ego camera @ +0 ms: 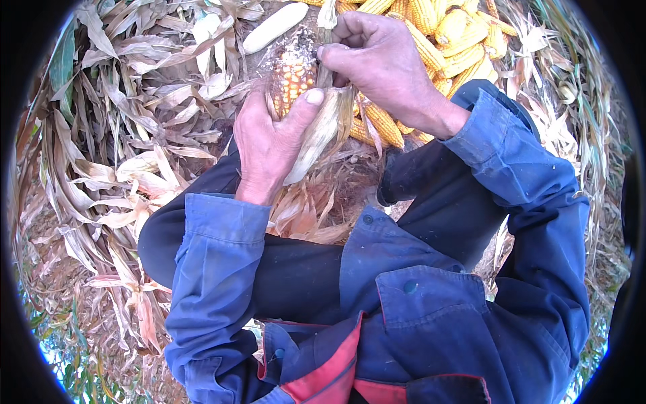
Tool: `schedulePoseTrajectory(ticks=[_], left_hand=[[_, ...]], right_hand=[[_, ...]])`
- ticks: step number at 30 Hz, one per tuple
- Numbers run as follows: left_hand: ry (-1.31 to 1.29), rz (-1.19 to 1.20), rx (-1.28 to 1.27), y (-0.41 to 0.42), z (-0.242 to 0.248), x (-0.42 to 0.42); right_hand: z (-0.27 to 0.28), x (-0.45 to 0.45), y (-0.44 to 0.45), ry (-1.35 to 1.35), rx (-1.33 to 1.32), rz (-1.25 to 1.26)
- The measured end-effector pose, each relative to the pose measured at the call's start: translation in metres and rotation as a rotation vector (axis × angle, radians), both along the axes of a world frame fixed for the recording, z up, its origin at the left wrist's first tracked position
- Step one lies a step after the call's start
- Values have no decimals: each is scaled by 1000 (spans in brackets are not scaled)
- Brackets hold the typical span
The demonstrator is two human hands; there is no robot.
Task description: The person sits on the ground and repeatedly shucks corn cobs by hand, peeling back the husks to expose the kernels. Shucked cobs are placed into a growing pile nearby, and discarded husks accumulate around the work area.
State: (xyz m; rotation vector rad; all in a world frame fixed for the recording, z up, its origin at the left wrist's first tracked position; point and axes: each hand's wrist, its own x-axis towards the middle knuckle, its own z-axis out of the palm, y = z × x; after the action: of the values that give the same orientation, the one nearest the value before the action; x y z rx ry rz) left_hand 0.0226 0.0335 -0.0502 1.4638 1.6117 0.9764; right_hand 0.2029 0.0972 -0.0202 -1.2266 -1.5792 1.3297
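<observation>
My left hand [272, 134] grips a partly bared corn ear [293, 81], its thumb across the lower kernels. The kernels are orange and brown, and the ear's upper end is dark and crumbly with whitish, mould-like matter. Dry husk [323, 131] hangs from the ear's right side, down past my left thumb. My right hand [376, 63] pinches a strip of husk [326, 22] beside the ear's tip, thumb against curled fingers. Part of the ear is hidden behind my left fingers.
A heap of husked yellow corn ears [456, 38] lies at the upper right, partly behind my right hand. One pale ear in its husk [275, 28] rests on the ground at the top. Dry husks and leaves [136, 101] cover the left side. My folded legs [298, 278] are below my hands.
</observation>
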Motion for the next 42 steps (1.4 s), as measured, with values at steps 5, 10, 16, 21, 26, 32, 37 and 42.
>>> schedulePoseTrajectory(ticks=[5,10,16,21,26,32,37,42], left_hand=[[-470,-146,-132,5,18,3],[-689,-66,-229,2,21,4],[-892,7,-140,9,21,5],[-922,67,-131,12,20,3],[-922,100,-89,16,19,-5],[-702,86,81,20,14,-4],[-593,68,128,21,14,-3],[-446,282,94,32,2,-30]], right_hand=[[1,-7,-8,177,-51,-26],[0,-6,-5,287,-119,33],[-3,-12,6,550,-312,110],[-14,-13,14,512,-217,106],[8,-6,6,364,-222,108],[-15,-16,6,368,-35,145],[-11,-10,10,368,-158,266],[-15,-11,-2,355,-227,163]])
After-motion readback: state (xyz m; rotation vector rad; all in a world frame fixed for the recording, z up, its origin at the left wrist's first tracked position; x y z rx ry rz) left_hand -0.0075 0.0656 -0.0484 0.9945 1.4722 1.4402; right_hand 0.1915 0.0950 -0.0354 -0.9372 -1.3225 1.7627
